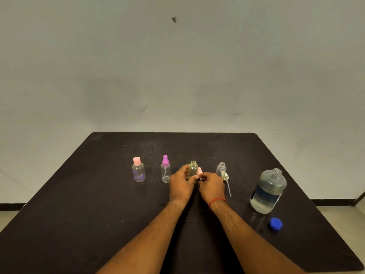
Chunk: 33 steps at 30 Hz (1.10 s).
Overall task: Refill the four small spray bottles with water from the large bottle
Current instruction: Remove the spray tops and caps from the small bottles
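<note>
Two small bottles are uncapped: the clear bottle point(221, 169) and the yellowish bottle point(193, 169), gripped mid-counter point(98, 214) by the left hand point(180, 184); its pink sprayer point(199, 171) is pinched by the right hand point(211, 184). Two are still capped (pouring from the open large bottle point(268, 191) appears unbegun).

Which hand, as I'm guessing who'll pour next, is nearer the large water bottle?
Right. The right hand, pinching the pink spray top, is left of the large bottle with the open clear bottle between; the left hand, gripping the yellowish bottle, is farther left.
</note>
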Tool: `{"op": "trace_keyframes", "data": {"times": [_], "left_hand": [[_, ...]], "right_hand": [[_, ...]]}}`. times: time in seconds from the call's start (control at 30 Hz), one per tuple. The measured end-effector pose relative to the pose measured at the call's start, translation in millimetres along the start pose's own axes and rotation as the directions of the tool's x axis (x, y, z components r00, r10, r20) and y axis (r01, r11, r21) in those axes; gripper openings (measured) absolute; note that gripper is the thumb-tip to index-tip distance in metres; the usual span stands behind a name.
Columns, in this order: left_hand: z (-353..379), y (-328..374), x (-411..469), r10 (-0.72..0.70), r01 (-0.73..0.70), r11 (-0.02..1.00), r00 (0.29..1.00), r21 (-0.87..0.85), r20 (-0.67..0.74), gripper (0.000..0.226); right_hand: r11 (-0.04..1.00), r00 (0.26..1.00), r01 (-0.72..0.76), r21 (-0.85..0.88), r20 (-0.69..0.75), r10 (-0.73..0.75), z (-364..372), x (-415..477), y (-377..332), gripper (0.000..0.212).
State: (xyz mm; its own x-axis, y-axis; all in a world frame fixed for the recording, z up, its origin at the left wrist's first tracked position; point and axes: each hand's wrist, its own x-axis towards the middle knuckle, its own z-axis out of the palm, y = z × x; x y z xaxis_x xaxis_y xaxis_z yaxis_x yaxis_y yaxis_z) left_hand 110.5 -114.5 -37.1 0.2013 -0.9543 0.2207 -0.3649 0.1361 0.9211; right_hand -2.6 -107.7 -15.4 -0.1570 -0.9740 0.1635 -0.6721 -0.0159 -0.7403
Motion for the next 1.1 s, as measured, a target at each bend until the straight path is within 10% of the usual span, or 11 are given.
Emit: {"op": "trace_keyframes", "data": {"times": [1.1], "left_hand": [[-18.5, 1.2, -17.5, -0.017, 0.019, 1.0, 0.999, 0.024, -0.049, 0.059]], "right_hand": [[0.998, 0.998, 0.056, 0.033, 0.001, -0.056, -12.8, -15.2, -0.4, 0.02]]}}
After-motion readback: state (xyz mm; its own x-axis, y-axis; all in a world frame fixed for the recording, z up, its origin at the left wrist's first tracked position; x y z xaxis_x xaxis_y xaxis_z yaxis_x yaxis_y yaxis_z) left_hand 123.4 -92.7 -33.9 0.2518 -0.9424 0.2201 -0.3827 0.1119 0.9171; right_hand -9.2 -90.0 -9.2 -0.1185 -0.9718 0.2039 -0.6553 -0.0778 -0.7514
